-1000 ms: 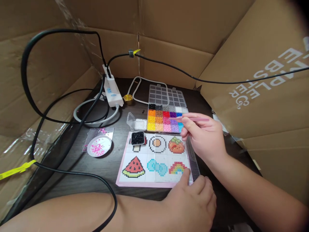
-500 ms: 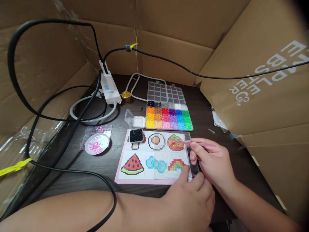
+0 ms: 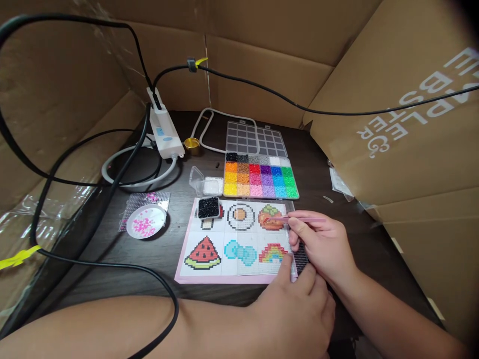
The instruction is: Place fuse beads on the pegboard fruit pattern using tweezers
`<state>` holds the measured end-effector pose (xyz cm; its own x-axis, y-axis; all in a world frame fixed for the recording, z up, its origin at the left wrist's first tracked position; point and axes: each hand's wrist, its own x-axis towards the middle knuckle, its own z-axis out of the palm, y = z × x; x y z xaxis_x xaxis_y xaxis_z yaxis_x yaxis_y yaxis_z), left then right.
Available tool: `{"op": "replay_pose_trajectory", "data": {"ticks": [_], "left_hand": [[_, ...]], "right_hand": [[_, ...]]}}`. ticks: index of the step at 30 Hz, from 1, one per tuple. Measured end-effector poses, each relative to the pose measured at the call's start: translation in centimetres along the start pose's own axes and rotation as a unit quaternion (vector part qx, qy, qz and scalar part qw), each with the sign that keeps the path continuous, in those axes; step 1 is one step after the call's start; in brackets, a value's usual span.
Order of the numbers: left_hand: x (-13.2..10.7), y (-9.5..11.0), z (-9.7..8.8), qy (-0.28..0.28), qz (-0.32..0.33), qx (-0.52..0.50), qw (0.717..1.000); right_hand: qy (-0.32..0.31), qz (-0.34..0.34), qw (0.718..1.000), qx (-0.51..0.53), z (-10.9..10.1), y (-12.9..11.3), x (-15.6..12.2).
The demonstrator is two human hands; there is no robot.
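My right hand (image 3: 324,244) pinches pink tweezers (image 3: 299,220), whose tip rests over the strawberry picture on the pattern sheet (image 3: 209,264). A clear pegboard (image 3: 262,249) lies over the right part of that sheet. My left hand (image 3: 295,311) lies at the sheet's near right corner, thumb pressing the pegboard's edge, fingers curled. A bead box (image 3: 260,181) with many coloured compartments sits just behind the sheet, its lid (image 3: 256,139) open. A small tray of black beads (image 3: 208,207) rests on the sheet's top left.
A white dish of pink beads (image 3: 145,222) stands to the left on a second pegboard. A small clear case of white beads (image 3: 211,185), a gold cap (image 3: 192,145), a white power adapter (image 3: 162,132) and black cables (image 3: 93,219) lie around. Cardboard walls (image 3: 392,124) enclose the dark table (image 3: 157,254).
My right hand came back from the bead box with the tweezers and now holds them over the strawberry picture. The left hand stayed at the pegboard corner.
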<state>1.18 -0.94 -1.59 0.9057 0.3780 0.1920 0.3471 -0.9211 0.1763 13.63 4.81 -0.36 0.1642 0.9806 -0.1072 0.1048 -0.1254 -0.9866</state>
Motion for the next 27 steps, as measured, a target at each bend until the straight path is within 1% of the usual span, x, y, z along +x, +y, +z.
{"op": "replay_pose_trajectory", "data": {"ticks": [7,16,19,23,27], "left_hand": [[-0.05,0.06,-0.07,0.012,0.0,-0.003,1.0],[-0.01,-0.14,-0.14,0.003,0.0,-0.002,1.0],[-0.08,-0.09,-0.14,0.006,0.0,0.002,1.0],[-0.05,-0.06,-0.28,-0.004,0.002,-0.003,1.0],[0.02,-0.19,-0.53,-0.011,0.006,-0.001,1.0]], "right_hand": [[-0.009,0.006,1.0,-0.012,0.11,-0.25,0.0],[-0.009,0.004,1.0,-0.009,0.09,-0.16,0.01],[-0.001,0.007,1.0,-0.001,0.0,-0.02,-0.01],[0.004,0.018,1.0,0.015,-0.12,0.12,-0.06],[-0.004,0.015,0.998,0.063,-0.1,-0.01,0.2]]}}
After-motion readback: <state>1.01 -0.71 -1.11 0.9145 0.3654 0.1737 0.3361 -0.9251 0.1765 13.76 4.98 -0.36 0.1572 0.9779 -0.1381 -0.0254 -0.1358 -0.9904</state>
